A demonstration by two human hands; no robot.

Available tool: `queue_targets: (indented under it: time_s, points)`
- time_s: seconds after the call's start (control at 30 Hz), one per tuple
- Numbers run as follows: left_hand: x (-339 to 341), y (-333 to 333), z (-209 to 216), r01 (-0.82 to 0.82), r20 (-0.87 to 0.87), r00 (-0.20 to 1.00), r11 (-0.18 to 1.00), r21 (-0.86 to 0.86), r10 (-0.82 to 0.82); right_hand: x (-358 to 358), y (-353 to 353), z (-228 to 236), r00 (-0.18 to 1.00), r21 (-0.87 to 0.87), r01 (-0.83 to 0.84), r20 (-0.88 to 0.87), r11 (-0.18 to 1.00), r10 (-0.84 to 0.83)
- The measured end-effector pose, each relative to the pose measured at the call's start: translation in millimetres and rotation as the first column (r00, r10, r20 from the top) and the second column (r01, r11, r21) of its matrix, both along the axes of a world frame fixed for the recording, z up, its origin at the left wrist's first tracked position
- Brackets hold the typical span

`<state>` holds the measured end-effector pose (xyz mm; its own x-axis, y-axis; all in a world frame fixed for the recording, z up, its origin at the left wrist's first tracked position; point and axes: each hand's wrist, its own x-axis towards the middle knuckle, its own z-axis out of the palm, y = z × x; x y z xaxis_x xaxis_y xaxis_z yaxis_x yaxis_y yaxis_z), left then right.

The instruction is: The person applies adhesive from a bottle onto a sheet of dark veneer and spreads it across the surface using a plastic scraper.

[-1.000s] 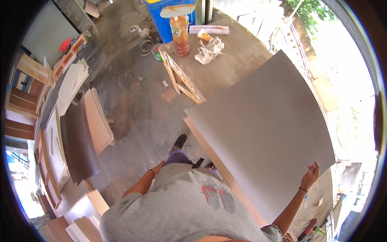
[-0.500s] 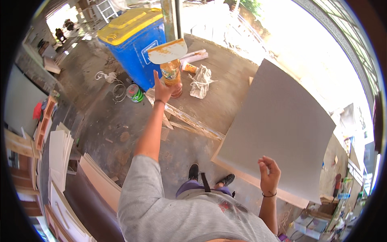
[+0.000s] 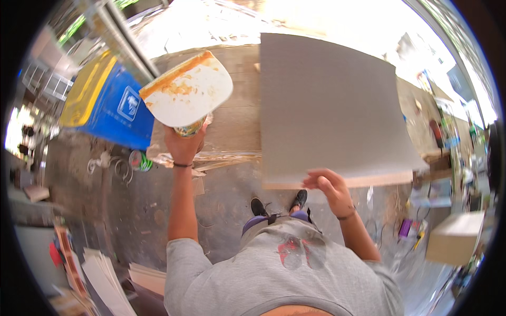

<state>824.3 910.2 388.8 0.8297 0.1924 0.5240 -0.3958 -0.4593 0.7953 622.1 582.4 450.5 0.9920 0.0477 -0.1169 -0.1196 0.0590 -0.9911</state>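
Observation:
My left hand [image 3: 182, 146] is wrapped round a glue-smeared plastic container [image 3: 191, 129], held up over the near edge of the wooden worktop. Tilted across the container's top is a wide white glue spreader [image 3: 192, 89], with orange glue along its toothed edge and in patches on its face. It hides most of the container. My right hand [image 3: 328, 185], slightly blurred, hovers at the near edge of a large grey sheet [image 3: 332, 110]. Its fingers stretch to the left, and nothing shows in them.
The wooden worktop [image 3: 240, 79] lies under the grey sheet. Left of it stand a blue bin [image 3: 124, 113] with a yellow lid and a green tin [image 3: 140, 161]. White boards [image 3: 108, 274] lean at lower left. A cardboard box [image 3: 454, 239] sits at right.
My view has turned right and come closer to the worktop. The container and spreader have come nearer in my left hand. My right hand's fingers have straightened from a curl.

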Motion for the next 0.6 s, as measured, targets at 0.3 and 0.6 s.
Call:
queue_targets:
  time_s: [0.3, 0.6]
  points:
    - [-43.9, -76.0, 79.1, 0.262, 0.0, 0.943, 0.739, 0.621, -0.334, 58.3, 37.2, 25.8, 0.952, 0.791, -0.189, 0.004, 0.581, 0.305]
    - [-38.1, -123.0, 120.7, 0.371, -0.248, 0.922, 0.493, 0.787, -0.297, 50.7, -52.1, 27.2, 0.988, 0.704, 0.157, -0.103, 0.693, -0.119]
